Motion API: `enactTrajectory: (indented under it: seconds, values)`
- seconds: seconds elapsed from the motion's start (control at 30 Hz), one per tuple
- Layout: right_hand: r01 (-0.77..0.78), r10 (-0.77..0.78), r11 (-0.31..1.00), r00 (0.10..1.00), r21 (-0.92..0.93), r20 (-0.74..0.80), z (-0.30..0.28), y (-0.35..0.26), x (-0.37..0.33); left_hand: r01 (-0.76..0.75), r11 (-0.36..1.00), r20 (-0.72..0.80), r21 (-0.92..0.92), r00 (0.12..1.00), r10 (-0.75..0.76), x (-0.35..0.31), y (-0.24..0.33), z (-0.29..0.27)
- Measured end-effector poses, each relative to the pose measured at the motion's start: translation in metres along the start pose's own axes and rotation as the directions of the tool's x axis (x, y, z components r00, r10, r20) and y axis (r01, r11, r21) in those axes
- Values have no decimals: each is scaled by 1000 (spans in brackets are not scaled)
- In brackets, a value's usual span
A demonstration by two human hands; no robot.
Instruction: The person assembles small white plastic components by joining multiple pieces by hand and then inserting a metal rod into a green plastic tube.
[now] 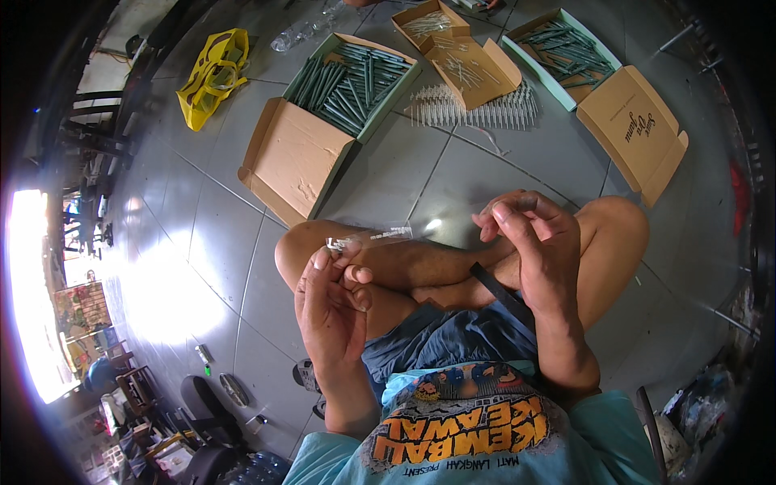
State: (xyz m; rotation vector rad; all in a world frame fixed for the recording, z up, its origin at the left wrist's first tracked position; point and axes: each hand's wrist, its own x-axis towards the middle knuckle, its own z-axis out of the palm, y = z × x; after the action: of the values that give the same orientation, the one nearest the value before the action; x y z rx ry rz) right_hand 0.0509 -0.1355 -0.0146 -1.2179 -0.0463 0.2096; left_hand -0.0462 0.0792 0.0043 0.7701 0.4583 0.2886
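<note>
My left hand [333, 303] is raised over my crossed legs, thumb and fingers pinching one end of a clear plastic strip [391, 233] with white print. The strip sticks out to the right, and a small whitish piece shows at the pinched end. Apart from the strip, over my other knee, my right hand [533, 238] has its fingers curled and the thumb close to the index finger. Whatever it may hold is too small or hidden to make out.
An open box [299, 166] of dark green sticks lies ahead, another such box [634, 121] far right. Between them are a cardboard box [501, 65] of thin whitish pieces and a row of clear slim pieces [517, 109]. A yellow bag [202, 97] lies far left on the tiles.
</note>
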Motion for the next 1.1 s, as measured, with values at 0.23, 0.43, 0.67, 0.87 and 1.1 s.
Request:
enactTrajectory:
  seconds: [0.23,0.43,0.67,0.87,1.1]
  values:
    - [23,-23,1000,1000,-3,5,-1,-2,2,1,1000,5,-17,1000,0,1,0,-1]
    - [19,-19,1000,1000,-8,-9,-3,-1,2,-2,1000,-1,-10,1000,2,2,1,-1]
    - [7,-7,1000,1000,-12,-13,-4,-2,3,-14,1000,3,-11,1000,14,2,1,-1]
    - [-1,1,1000,1000,-7,-18,-5,-2,3,-10,1000,8,-18,1000,11,2,1,-1]
    - [-8,8,1000,1000,10,-30,-6,-1,2,2,1000,7,-13,1000,-2,1,2,-4]
